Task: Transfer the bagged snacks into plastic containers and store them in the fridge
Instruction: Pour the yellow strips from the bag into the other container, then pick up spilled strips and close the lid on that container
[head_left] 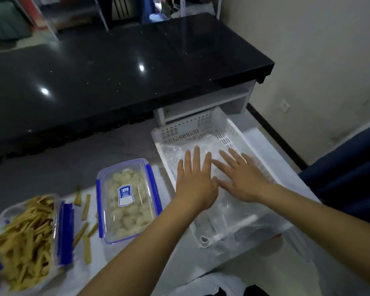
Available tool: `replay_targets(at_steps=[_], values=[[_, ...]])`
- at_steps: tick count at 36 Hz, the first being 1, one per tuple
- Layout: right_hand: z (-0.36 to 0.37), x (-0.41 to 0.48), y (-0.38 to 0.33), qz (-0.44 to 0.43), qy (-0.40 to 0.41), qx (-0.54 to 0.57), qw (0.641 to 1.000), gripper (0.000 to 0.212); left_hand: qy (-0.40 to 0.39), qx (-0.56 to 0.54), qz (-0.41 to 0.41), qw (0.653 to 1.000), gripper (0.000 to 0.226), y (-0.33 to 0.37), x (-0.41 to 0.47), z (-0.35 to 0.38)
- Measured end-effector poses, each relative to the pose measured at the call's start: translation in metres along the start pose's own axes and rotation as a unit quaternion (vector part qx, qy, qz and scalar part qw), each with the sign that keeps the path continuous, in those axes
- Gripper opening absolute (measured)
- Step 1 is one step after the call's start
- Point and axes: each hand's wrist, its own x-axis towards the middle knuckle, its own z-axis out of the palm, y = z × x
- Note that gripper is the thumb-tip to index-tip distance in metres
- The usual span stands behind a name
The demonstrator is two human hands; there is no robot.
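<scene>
Nearest me on the left, an open container (28, 238) heaped with yellow snack sticks sits on the white surface (175, 259), loose sticks (86, 207) scattered beside it. Just past them I see the lidded container (127, 200) of pale snacks, blue clips shut. My left hand (193, 184) and right hand (241, 178) lie flat, fingers spread, grasping nothing, over clear plastic bags (233, 216) in the white basket (192, 127). Beyond stands the black countertop (115, 71).
</scene>
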Motion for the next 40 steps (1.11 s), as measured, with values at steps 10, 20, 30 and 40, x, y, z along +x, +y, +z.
replay_targets(at_steps=[10, 20, 30, 40], values=[[0.036, 0.006, 0.021, -0.008, -0.016, 0.037, 0.999, 0.067, -0.121, 0.083, -0.036, 0.989, 0.072, -0.004, 0.022, 0.038], [-0.029, -0.015, -0.009, 0.04, 0.075, 0.179, 0.98, 0.084, -0.026, -0.259, 0.079, 0.962, 0.07, -0.036, -0.043, -0.03], [-0.058, -0.032, -0.165, -0.147, 0.059, 0.238, 0.958, 0.08, 0.229, -0.33, -0.167, 0.9, 0.075, -0.173, -0.206, -0.048], [-0.02, -0.016, -0.319, -0.234, -0.031, 0.161, 0.958, 0.095, 0.205, -0.296, -0.295, 0.885, 0.11, -0.288, -0.294, -0.027]])
